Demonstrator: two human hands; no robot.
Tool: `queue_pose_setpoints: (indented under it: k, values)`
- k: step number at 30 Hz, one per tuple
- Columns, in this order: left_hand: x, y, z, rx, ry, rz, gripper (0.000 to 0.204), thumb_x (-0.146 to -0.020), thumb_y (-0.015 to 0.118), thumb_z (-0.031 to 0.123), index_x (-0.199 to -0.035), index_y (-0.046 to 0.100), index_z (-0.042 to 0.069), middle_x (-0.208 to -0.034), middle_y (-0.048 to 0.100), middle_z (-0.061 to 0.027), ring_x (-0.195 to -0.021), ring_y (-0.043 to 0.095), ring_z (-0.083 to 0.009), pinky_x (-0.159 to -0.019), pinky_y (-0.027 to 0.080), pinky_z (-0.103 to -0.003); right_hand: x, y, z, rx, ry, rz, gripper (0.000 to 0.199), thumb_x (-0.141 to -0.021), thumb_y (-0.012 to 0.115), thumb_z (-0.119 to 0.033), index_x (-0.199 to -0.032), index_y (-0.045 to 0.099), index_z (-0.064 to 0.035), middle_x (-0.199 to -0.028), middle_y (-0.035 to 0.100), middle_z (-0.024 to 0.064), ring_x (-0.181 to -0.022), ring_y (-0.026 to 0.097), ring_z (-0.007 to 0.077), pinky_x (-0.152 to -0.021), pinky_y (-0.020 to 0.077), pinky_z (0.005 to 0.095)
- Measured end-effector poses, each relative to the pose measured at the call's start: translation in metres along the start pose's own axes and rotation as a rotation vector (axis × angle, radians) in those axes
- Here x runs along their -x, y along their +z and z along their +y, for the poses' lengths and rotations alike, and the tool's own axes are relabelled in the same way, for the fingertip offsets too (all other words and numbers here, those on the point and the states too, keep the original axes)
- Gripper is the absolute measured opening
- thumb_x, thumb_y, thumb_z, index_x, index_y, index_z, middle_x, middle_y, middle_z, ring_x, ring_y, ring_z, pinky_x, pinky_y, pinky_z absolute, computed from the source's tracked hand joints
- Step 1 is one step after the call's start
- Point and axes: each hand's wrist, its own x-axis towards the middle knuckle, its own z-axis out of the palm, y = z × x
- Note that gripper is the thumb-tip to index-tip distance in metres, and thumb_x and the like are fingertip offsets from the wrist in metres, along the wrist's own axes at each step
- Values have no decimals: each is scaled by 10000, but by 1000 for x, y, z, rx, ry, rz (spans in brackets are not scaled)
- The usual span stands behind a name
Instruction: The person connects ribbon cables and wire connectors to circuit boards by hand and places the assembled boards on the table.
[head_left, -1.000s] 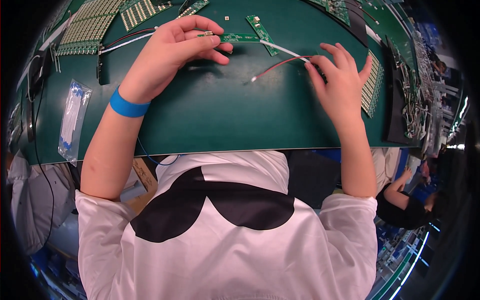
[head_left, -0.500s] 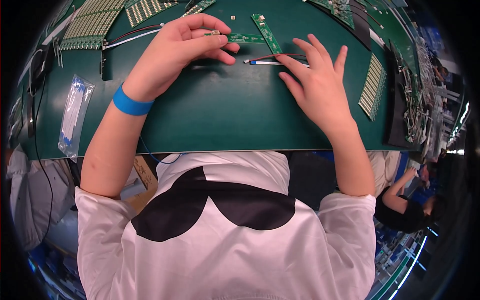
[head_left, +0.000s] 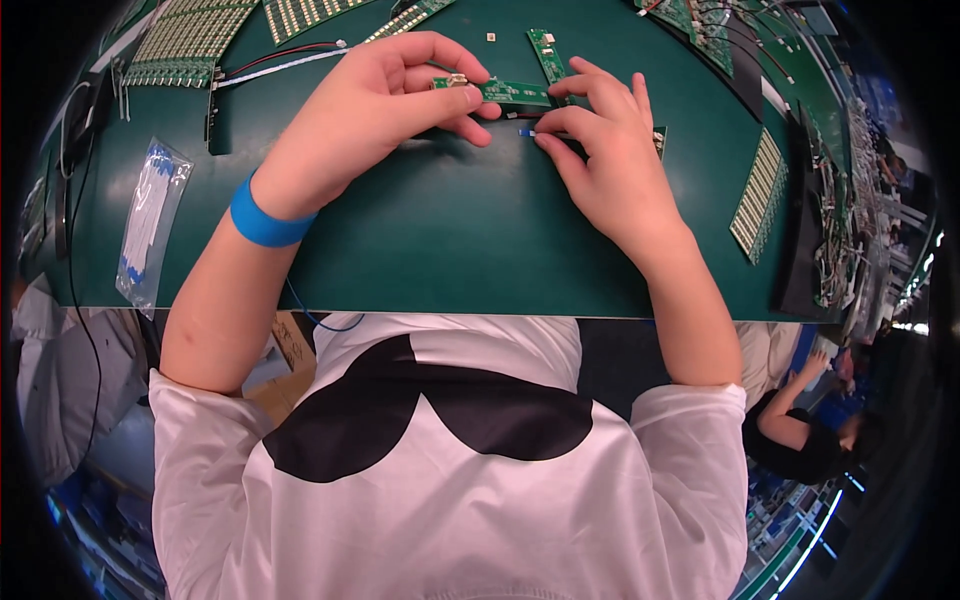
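My left hand [head_left: 400, 95], with a blue band at the wrist, pinches a narrow green circuit board [head_left: 515, 92] between thumb and fingers. The board lies roughly level, with a small connector at its left end. My right hand [head_left: 610, 140] has thumb and index finger closed on a flat ribbon cable [head_left: 528, 132], whose blue end sticks out just below the board. Another right fingertip is at the board's right end. A second narrow green board [head_left: 546, 55] lies behind it. The connector of a thin wire lead [head_left: 513, 116] shows between the hands; the rest is hidden.
Panels of green boards [head_left: 185, 45] lie at the far left. A clear bag of ribbon cables [head_left: 152, 220] is near the left edge. A small square part [head_left: 490, 37] rests at the back. At right are another board panel [head_left: 758, 195] and bundled wires [head_left: 832, 230].
My right hand has moved left and its thumb and index finger have closed on the ribbon cable. The left hand still holds its board. The whole view has shifted slightly.
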Motion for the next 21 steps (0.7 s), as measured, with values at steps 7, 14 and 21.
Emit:
queue_pose_setpoints:
  k: [7, 14, 21]
  values:
    - [3, 6, 2, -4, -31, 29, 192, -870, 550, 91, -1040, 520, 5, -959, 632, -136, -822, 636, -158, -793, 497, -270, 4, -15, 7, 32, -51, 33, 121, -717, 667, -65, -821, 605, -59, -953, 501, 61, -1025, 484, 253, -1020, 242, 529]
    - [0, 7, 2, -28, -12, 75, 189, -864, 536, 66, -1041, 524, -1, -897, 637, -132, -825, 639, -168, -797, 494, -274, 15, -41, 27, 155, -10, -42, 217, -690, 687, -78, -901, 635, -59, -857, 482, 54, -876, 487, 242, -945, 322, 459]
    - [1, 10, 2, 31, -57, 15, 185, -859, 532, 57, -1031, 528, -11, -887, 643, -142, -796, 647, -184, -762, 497, -272, 18, -38, 35, 271, 49, -9, 160, -693, 670, -52, -849, 632, -47, -826, 486, 55, -852, 498, 236, -920, 346, 458]
